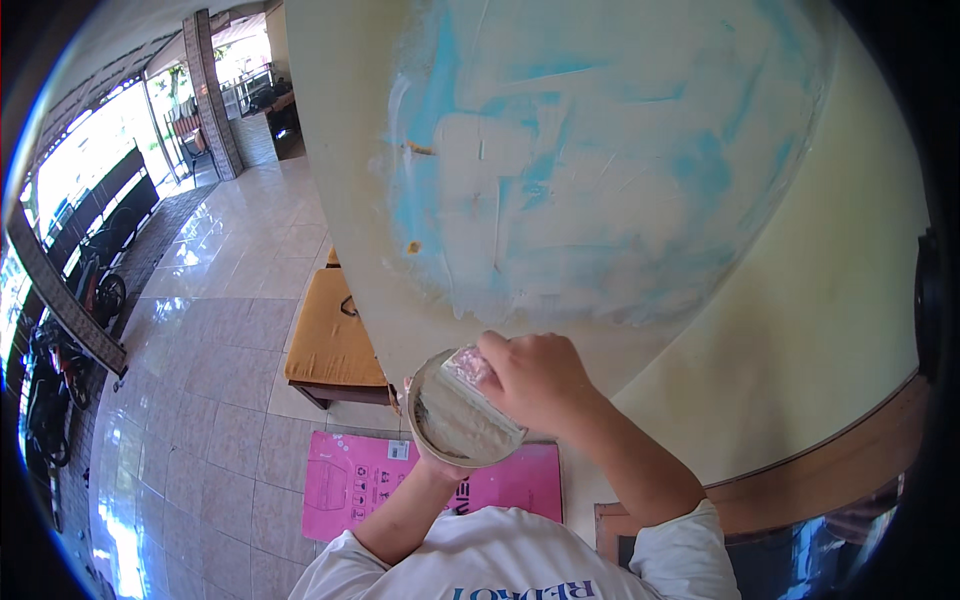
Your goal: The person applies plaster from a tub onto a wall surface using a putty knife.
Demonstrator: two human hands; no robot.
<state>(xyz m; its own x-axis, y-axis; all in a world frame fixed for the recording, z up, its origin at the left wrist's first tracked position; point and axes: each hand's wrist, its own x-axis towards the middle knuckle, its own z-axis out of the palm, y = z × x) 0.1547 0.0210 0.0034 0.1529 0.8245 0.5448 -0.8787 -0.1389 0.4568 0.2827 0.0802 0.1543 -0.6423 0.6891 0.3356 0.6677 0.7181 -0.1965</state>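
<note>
My left hand [442,470] holds a round tub [413,420] of off-white putty [462,418] from below, in front of my chest. Most of its fingers are hidden under the tub. A wide, flat putty scraper [466,368], smeared pinkish white, is gripped in my right hand [540,378]. Its straight edge lies across the tub's opening, over the putty; whether it touches the putty I cannot tell. Ahead of both hands rises a cream wall [345,150] with a large patch of whitish putty [590,200] spread unevenly over light blue paint.
Below the tub, a pink cardboard sheet [340,490] lies on the tiled floor [220,380]. A yellow cushioned stool [335,340] stands against the wall at left. Motorcycles [60,390] are parked at far left, past a pillar [210,95]. A brown frame [820,465] curves along the lower right.
</note>
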